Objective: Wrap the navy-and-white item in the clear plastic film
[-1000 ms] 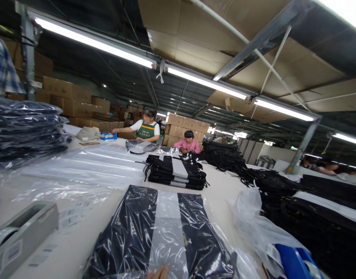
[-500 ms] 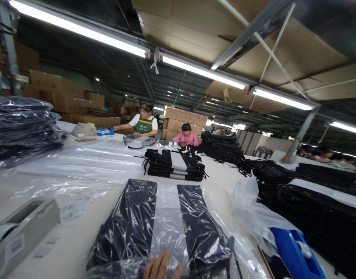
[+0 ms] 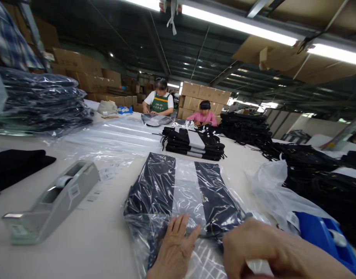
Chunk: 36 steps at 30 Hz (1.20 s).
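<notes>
A folded black garment with a pale centre stripe lies in a clear plastic bag (image 3: 178,186) on the white table (image 3: 108,248) right in front of me. My left hand (image 3: 173,252) lies flat on the near end of the bag, fingers spread and pointing away. My right hand (image 3: 262,252) is curled at the bag's near right corner, its fingers closed on the loose plastic there. What is under the right palm is hidden.
A grey tape dispenser (image 3: 52,201) sits at the left, a blue one (image 3: 323,236) at the right. A stack of folded garments (image 3: 195,143) and flat clear bags (image 3: 114,135) lie beyond. Bagged stacks (image 3: 41,100) rise at left, black piles (image 3: 311,170) at right. Two co-workers (image 3: 159,101) stand at the far end.
The view has tipped down toward the table. My left hand has slid further onto the bag, and my right hand has come into view at the bag's near right corner.
</notes>
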Each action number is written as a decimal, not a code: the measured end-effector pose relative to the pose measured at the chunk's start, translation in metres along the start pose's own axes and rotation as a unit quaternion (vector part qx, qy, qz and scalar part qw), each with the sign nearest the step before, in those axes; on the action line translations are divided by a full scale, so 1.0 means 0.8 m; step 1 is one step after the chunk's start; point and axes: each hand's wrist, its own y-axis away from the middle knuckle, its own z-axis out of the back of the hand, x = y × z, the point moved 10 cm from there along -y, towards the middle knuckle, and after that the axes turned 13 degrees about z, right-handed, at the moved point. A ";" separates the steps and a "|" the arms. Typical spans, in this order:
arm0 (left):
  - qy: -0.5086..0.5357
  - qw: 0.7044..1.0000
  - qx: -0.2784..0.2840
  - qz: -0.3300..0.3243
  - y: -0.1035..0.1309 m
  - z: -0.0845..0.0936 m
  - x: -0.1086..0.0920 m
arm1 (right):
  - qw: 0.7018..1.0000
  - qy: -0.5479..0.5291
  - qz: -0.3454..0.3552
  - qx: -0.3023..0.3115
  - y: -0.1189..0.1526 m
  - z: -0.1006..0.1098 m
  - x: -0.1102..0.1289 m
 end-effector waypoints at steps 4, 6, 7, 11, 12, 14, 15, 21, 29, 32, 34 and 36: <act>0.024 0.999 0.030 0.016 -0.001 -0.002 0.002 | 0.991 0.031 -0.133 0.010 -0.006 0.005 -0.096; 0.037 0.998 0.047 0.019 -0.001 -0.004 0.002 | 0.985 0.054 -0.161 0.031 -0.004 0.004 -0.130; 0.042 0.997 0.055 0.019 -0.001 -0.005 0.002 | 0.983 0.062 -0.167 0.040 -0.003 0.003 -0.140; 0.048 0.996 0.073 0.024 0.001 -0.010 0.003 | 0.981 0.077 -0.162 0.072 -0.009 0.000 -0.154; 0.047 0.996 0.073 0.023 0.001 -0.011 0.002 | 0.980 0.081 -0.162 0.082 -0.012 -0.003 -0.156; 0.042 0.996 0.070 0.019 0.000 -0.011 0.002 | 0.972 0.116 -0.171 0.110 -0.020 -0.008 -0.167; 0.040 0.997 0.070 0.017 0.000 -0.012 0.001 | 0.966 0.144 -0.178 0.123 -0.023 -0.010 -0.175; 0.046 0.995 0.082 0.014 0.000 -0.016 0.001 | 0.934 0.248 -0.213 0.140 -0.041 -0.020 -0.235; 0.036 0.996 0.083 0.014 0.000 -0.017 -0.001 | 0.911 0.251 -0.314 0.095 -0.036 -0.013 -0.277; 0.033 0.997 0.067 0.015 0.000 -0.015 0.000 | 0.905 0.244 -0.345 0.056 -0.020 0.005 -0.296; 0.028 0.998 0.054 0.015 0.000 -0.014 0.000 | 0.906 0.226 -0.356 0.035 -0.006 0.014 -0.307; 0.027 0.998 0.046 0.014 0.001 -0.014 0.000 | 0.907 0.225 -0.355 0.006 0.007 0.022 -0.307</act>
